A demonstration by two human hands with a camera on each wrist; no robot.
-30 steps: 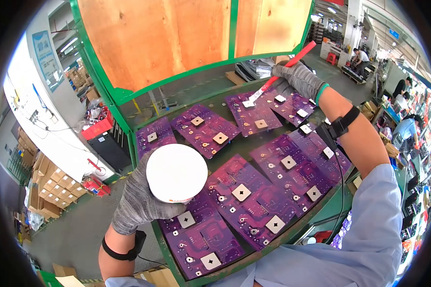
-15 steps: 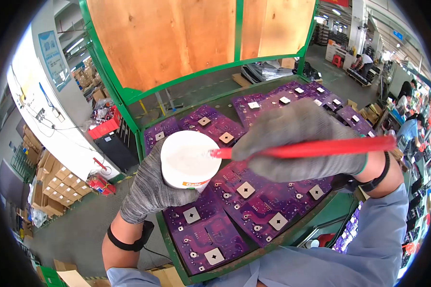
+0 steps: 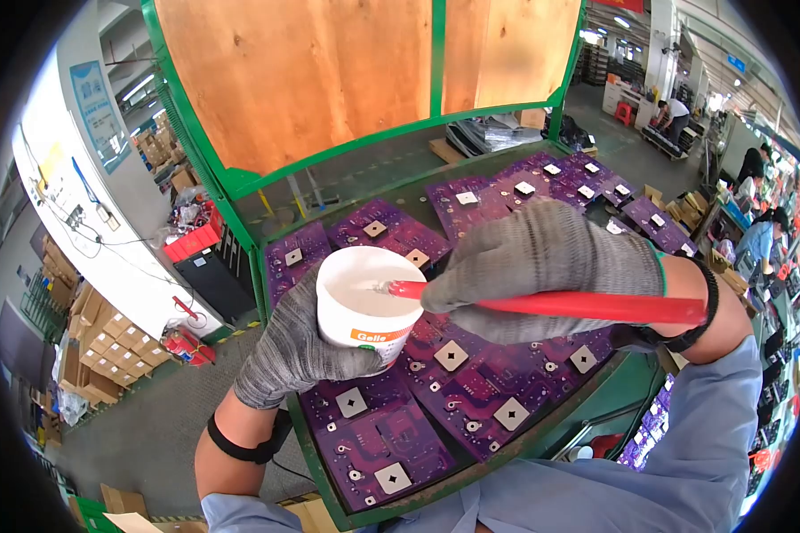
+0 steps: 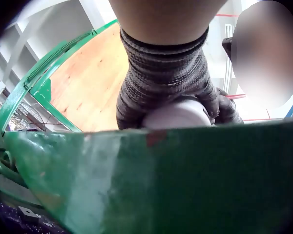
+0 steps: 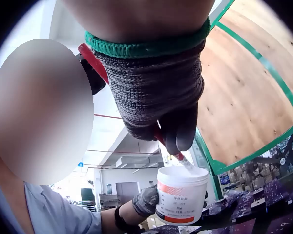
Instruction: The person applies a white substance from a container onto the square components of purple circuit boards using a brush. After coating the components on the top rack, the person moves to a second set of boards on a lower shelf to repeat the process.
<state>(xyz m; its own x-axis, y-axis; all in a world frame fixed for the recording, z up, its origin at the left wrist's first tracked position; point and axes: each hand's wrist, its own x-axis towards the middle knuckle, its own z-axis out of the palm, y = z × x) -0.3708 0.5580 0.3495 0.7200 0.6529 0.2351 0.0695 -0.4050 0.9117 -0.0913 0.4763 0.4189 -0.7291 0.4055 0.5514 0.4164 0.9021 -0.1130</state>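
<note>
Change: a second ago the right hand (image 3: pixel 542 266) was stretched far out over the far boards, tip of the red brush (image 3: pixel 587 307) down on a metal pad. Half a second ago it had swung back in front of the body. Now the brush tip sits inside the mouth of the white tub (image 3: pixel 369 306), in the white paste. The left hand (image 3: pixel 293 351) has lifted the tub and tipped its opening toward the right hand; earlier the tub sat lower and flatter, nearer the body. My read: one dab on the far boards is done and the brush is being reloaded, so the work is between boards rather than on one.

Pose: left hand grasps the tub from below and behind, gloved fingers wrapped round its wall, wrist bent up. Right hand is clenched around the brush handle near the tip end, knuckles up, forearm coming in from the right, and the handle runs back along the wrist.

Location: the tub is in the air between the two hands, above the purple circuit boards (image 3: pixel 471 373) on the green desk (image 3: pixel 304 444). The boards lie below both hands and beyond the right one.
</note>
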